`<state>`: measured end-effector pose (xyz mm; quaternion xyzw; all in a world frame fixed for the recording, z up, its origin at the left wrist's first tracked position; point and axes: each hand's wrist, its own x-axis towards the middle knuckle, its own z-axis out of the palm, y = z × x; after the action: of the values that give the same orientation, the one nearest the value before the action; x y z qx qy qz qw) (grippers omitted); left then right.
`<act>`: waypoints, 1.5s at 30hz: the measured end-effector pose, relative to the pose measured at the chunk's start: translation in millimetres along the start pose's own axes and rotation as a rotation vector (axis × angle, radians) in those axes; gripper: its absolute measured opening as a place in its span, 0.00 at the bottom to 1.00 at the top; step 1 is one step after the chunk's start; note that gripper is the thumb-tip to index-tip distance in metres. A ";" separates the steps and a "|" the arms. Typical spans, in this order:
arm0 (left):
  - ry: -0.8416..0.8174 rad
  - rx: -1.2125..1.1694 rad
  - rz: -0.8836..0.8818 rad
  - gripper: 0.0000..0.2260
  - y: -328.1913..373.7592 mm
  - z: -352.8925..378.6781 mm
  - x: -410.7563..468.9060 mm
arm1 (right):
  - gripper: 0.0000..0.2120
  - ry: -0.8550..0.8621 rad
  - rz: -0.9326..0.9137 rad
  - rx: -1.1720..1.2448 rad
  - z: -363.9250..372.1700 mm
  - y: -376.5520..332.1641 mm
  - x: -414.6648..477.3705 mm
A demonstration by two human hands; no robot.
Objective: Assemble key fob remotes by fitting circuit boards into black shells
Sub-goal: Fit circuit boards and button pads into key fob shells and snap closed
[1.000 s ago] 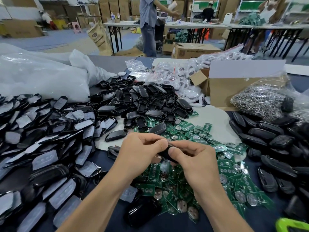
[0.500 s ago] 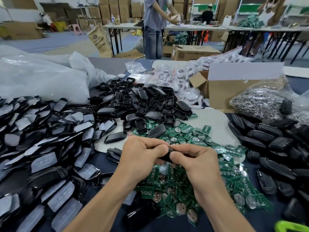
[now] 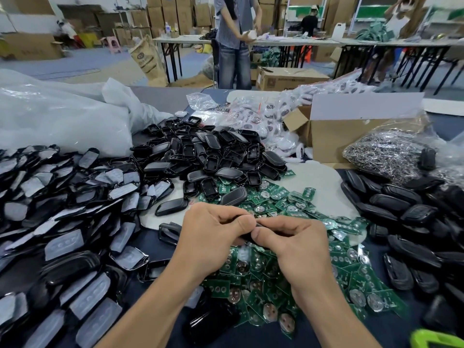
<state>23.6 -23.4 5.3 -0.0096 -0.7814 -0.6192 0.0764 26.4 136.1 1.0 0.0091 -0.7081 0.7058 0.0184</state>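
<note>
- Black shells (image 3: 208, 151), centre pile: smooth, glossy black plastic.
- Circuit boards (image 3: 346, 259): green board with shiny round metal discs.
- Cardboard box (image 3: 334, 139), upper right: matt brown.
- Bag (image 3: 62, 116), upper left: crinkled, translucent white plastic film.
- Table (image 3: 160, 252): dark blue, matt surface.

Left hand (image 3: 211, 237) and right hand (image 3: 297, 246) pinch black shell (image 3: 247, 239) over circuit boards (image 3: 253, 275)

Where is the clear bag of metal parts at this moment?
Head view, right side: the clear bag of metal parts sits right beside the open cardboard box, just behind the right-hand pile of black fobs.
</note>
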 end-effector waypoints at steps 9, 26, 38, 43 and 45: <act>0.008 0.049 0.049 0.08 -1.3 -6.2 1.1 | 0.10 -0.096 -0.073 -0.229 -6.2 -4.9 3.7; 0.012 -0.354 -0.037 0.12 11.8 22.5 -12.6 | 0.12 -0.178 0.072 0.205 7.4 1.9 0.4; 0.018 -0.243 -0.006 0.15 14.4 17.4 -12.0 | 0.13 -0.173 0.055 0.161 11.0 8.2 -2.4; -0.009 -0.229 -0.070 0.14 10.2 12.6 -7.9 | 0.11 -0.209 0.038 0.122 9.0 4.9 -1.5; 0.002 -0.229 -0.063 0.12 9.0 11.3 -6.8 | 0.12 -0.172 0.024 0.128 9.8 4.2 -1.3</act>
<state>30.1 -9.8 10.6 0.0071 -0.7054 -0.7066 0.0560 27.4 126.2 -3.2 0.0621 -0.6606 0.7464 -0.0515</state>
